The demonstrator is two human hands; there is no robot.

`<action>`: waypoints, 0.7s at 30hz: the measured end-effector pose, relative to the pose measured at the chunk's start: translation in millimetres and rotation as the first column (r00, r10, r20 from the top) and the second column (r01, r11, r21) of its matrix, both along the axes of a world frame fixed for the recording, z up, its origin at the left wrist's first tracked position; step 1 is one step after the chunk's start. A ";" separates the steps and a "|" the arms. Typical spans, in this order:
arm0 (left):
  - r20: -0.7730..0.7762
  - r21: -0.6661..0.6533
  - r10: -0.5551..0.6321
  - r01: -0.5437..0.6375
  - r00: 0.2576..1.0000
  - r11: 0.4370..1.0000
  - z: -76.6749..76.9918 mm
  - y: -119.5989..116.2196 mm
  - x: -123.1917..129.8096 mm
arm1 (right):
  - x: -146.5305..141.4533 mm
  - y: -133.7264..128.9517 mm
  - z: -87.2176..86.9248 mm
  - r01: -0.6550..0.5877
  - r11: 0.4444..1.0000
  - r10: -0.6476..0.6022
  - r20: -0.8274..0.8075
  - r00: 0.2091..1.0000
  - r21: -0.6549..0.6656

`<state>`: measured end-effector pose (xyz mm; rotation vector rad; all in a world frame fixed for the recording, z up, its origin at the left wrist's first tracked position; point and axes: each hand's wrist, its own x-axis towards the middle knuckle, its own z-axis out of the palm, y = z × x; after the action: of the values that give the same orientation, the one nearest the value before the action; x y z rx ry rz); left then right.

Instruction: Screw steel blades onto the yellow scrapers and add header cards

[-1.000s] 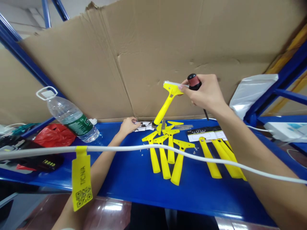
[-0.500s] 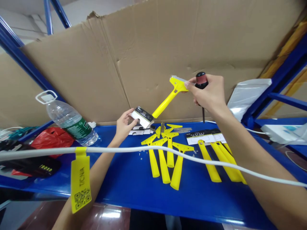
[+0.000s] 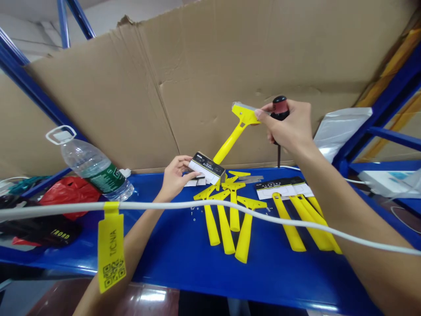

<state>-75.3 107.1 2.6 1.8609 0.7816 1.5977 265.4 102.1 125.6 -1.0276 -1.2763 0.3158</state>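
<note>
Currently left hand has fingers clamped on the card; right hand's are clamped on the scraper and driver, scraper raised over the worktop. Split grip could let either slip; a skewed handle could crease the card.

Tag-side forearm partly cable-hidden.
</note>
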 end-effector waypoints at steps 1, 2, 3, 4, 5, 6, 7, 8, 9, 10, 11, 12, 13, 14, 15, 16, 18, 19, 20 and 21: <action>-0.030 -0.001 -0.006 0.006 1.000 1.000 -0.6 0.0 -0.9 | 0.5 0.2 0.2 0.000 1.000 0.000 -0.005 1.000 0.014; -0.071 0.005 -0.016 0.017 0.997 1.000 -0.7 -0.3 -1.6 | 1.2 0.2 0.5 0.000 1.000 0.000 -0.009 1.000 0.027; -0.118 0.016 -0.031 0.033 0.993 0.999 -0.4 -1.0 -2.2 | 1.8 -0.2 0.8 -0.002 0.999 0.002 -0.008 1.000 0.036; -0.166 0.029 -0.050 0.056 0.985 0.998 0.4 -1.8 -2.6 | 2.2 -1.0 1.0 -0.008 0.999 0.008 -0.003 1.000 0.045; -0.210 0.044 -0.071 0.082 0.975 0.996 1.5 -2.8 -2.8 | 2.4 -1.9 1.1 -0.016 0.999 0.015 0.007 1.000 0.050; -0.247 0.058 -0.090 0.108 0.965 0.992 2.7 -3.9 -2.7 | 2.0 -3.0 1.1 -0.024 0.998 0.023 0.021 1.000 0.055; -0.273 0.073 -0.103 0.127 0.957 0.989 4.0 -5.0 -2.2 | 1.3 -4.1 0.7 -0.032 0.998 0.030 0.041 0.999 0.058; -0.291 0.086 -0.107 0.137 0.951 0.987 5.0 -6.2 -1.5 | 0.0 -5.2 0.2 -0.038 0.997 0.034 0.060 0.998 0.061; -0.303 0.095 -0.103 0.138 0.947 0.986 5.6 -7.5 -0.3 | -1.6 -6.2 -0.6 -0.047 0.997 0.042 0.083 0.996 0.058; -0.305 0.099 -0.098 0.134 0.947 0.986 5.9 -8.9 1.2 | -3.6 -6.9 -1.5 -0.057 0.997 0.051 0.104 0.993 0.049; -0.292 0.094 -0.094 0.127 0.952 0.987 5.7 -10.4 3.1 | -5.7 -7.3 -2.5 -0.065 0.997 0.060 0.121 0.991 0.038; -0.265 0.080 -0.094 0.119 0.960 0.990 5.1 -12.1 5.4 | -7.9 -7.6 -3.4 -0.072 0.997 0.068 0.134 0.989 0.024; -0.226 0.060 -0.097 0.114 0.969 0.992 4.4 -13.9 8.1 | -10.0 -7.7 -4.3 -0.077 0.997 0.075 0.144 0.987 0.009; -0.182 0.038 -0.101 0.109 0.978 0.993 3.6 -15.9 11.0 | -12.0 -7.8 -5.0 -0.081 0.997 0.081 0.150 0.985 -0.004; -0.134 0.016 -0.102 0.105 0.986 0.994 3.1 -17.9 14.2 | -13.9 -7.9 -5.5 -0.085 0.996 0.086 0.155 0.984 -0.014; -0.091 -0.006 -0.102 0.102 0.991 0.995 2.8 -20.1 17.4 | -15.6 -8.2 -5.7 -0.088 0.996 0.090 0.158 0.983 -0.020; -0.021 -0.060 -0.101 0.100 0.995 0.993 3.1 -24.5 23.7 | -18.6 -9.6 -5.5 -0.113 0.993 0.117 0.176 0.977 -0.033; 0.007 -0.095 -0.101 0.101 0.995 0.990 3.6 -26.5 26.6 | -20.0 -10.7 -5.2 -0.131 0.991 0.136 0.183 0.974 -0.040; 0.034 -0.132 -0.098 0.102 0.995 0.986 4.1 -28.4 29.3 | -21.4 -12.1 -4.9 -0.153 0.987 0.161 0.188 0.969 -0.056; 0.061 -0.167 -0.096 0.105 0.994 0.980 4.5 -30.0 31.8 | -22.9 -13.6 -4.7 -0.181 0.980 0.193 0.189 0.963 -0.081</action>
<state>-43.6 77.1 7.1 1.7033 0.7636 1.4642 242.5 88.4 121.0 -1.0113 -1.5551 0.4092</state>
